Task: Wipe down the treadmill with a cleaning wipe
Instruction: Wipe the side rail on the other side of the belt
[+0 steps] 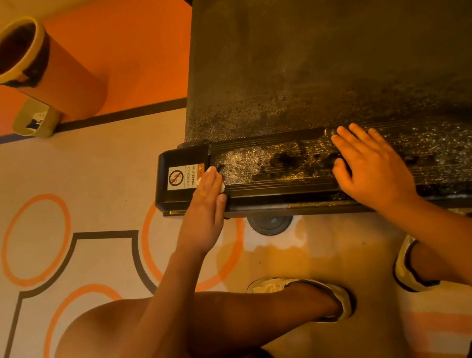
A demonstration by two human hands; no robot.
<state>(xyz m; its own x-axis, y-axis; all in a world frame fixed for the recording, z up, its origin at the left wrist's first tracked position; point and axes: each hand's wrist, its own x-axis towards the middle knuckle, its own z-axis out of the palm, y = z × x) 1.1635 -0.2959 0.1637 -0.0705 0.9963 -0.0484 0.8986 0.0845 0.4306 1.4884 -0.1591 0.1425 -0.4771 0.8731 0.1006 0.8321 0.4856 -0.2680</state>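
Note:
The black treadmill (314, 40) fills the upper right, its belt dusty and speckled. Along its near edge runs a ribbed side rail (273, 169) with dark blotches and pale specks. My left hand (206, 205) lies at the rail's left end beside the end cap with a warning sticker (179, 177); it presses a small white wipe (221, 186) on the rail, and only slivers of the wipe show under the fingers. My right hand (370, 165) rests flat on the rail further right, fingers spread, holding nothing.
An orange bin (37, 65) with a dark liner stands on the floor at upper left, a small box (34, 120) at its base. My knee (124, 338) and two shoes (310, 294) are on the patterned floor below the rail. A round treadmill foot (270, 223) sits under the rail.

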